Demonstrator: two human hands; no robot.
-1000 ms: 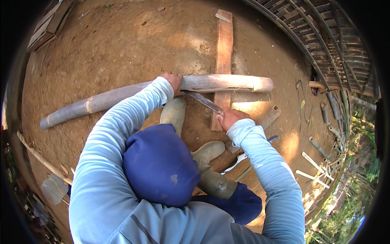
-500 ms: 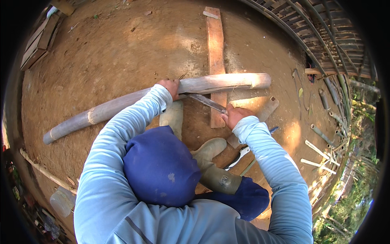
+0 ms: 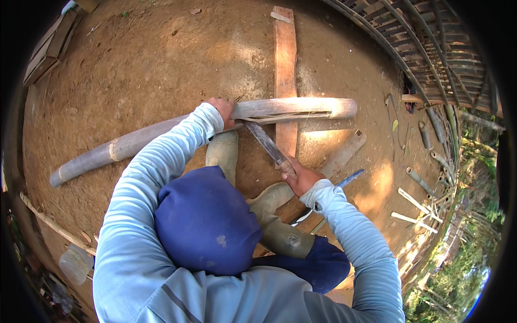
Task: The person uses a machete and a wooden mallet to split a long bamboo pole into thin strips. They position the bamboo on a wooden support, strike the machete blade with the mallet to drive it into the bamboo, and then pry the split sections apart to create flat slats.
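Bamboo fills the middle of my view: a long grey bamboo pole [image 3: 161, 137] lying across the red dirt ground [image 3: 134, 64], its far end resting on a flat wooden plank [image 3: 285, 48] that runs away from me. My left hand [image 3: 222, 109] is wrapped tight around the pole near the crossing, fingers curled over the top, pinning it down. Just to the right of that grip, the pole's upper face is shaved pale, with thin fibres lifting off.

My right hand [image 3: 301, 177] is clenched on the handle of a long knife [image 3: 266, 144]. From this grip the blade runs up and leftward, its tip touching the pole right beside my left hand.

Below the left grip, a muddy rubber boot [image 3: 223, 153] points toward the pole; a second boot [image 3: 277, 215] sits just under the right hand. Right of the knife hand lies a short board [image 3: 344, 153], and beyond it cut bamboo sticks [image 3: 414, 202] are scattered near a slatted fence [image 3: 431, 59].
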